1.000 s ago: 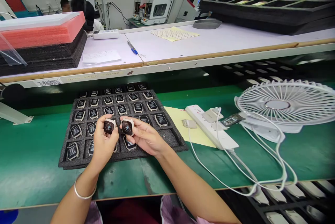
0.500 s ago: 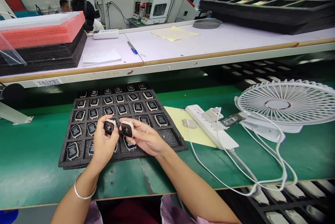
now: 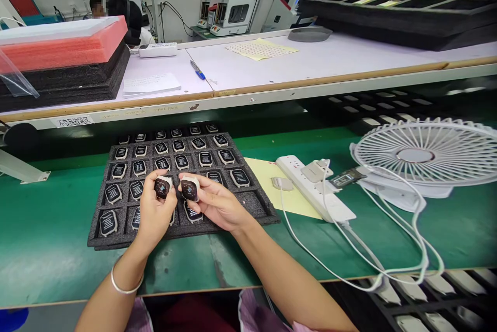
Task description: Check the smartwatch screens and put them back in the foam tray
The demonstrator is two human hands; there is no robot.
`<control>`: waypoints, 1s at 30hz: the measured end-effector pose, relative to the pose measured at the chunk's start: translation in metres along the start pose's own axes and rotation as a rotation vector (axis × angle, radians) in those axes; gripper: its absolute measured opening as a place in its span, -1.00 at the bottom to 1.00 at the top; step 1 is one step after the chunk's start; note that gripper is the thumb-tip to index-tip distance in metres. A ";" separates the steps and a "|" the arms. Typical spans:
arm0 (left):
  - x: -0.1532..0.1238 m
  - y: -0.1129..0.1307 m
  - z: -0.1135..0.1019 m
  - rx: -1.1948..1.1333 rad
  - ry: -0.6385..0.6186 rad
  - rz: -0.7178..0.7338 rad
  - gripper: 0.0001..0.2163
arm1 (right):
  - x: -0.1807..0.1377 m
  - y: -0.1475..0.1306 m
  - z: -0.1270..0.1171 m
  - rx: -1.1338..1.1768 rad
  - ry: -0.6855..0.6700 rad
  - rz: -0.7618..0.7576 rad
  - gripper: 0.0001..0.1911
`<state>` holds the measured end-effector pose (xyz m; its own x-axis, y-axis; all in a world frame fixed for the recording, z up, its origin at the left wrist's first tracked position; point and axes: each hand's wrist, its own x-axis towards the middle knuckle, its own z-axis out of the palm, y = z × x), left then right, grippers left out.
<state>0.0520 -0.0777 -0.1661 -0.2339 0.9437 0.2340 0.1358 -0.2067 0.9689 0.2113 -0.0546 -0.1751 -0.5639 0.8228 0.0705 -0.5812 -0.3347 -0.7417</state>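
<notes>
My left hand (image 3: 155, 213) grips a smartwatch body (image 3: 162, 187) between thumb and fingers, its lit screen turned up. Beside it, my right hand (image 3: 219, 202) pinches a second smartwatch body (image 3: 189, 190), whose pale case and lit dark screen show. The two watches are close together but apart. Both hands are above a black foam tray (image 3: 252, 207) with rows of strapless watch bodies, such as one at the front left (image 3: 108, 223), most with white text on their screens. My hands hide some of the front compartments.
Right of the tray lie a yellow sheet (image 3: 256, 171), a white power strip (image 3: 330, 210) with plugs and white cables, and a white fan (image 3: 423, 156). A shelf edge (image 3: 233, 92) crosses above the bench, bearing foam stacks (image 3: 97, 47) and a pen (image 3: 198, 70). Another person (image 3: 124, 16) is beyond.
Both hands keep their grip on the watches and have barely moved. The whole view has shifted very slightly.
</notes>
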 end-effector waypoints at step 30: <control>0.004 0.000 0.001 -0.278 -0.094 -0.184 -0.49 | 0.007 0.005 -0.003 -0.072 0.202 -0.060 -0.50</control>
<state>0.0522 -0.0734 -0.1653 -0.1387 0.9887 0.0573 -0.1714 -0.0810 0.9819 0.2067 -0.0491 -0.1803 -0.3965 0.9179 -0.0137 -0.5627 -0.2547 -0.7865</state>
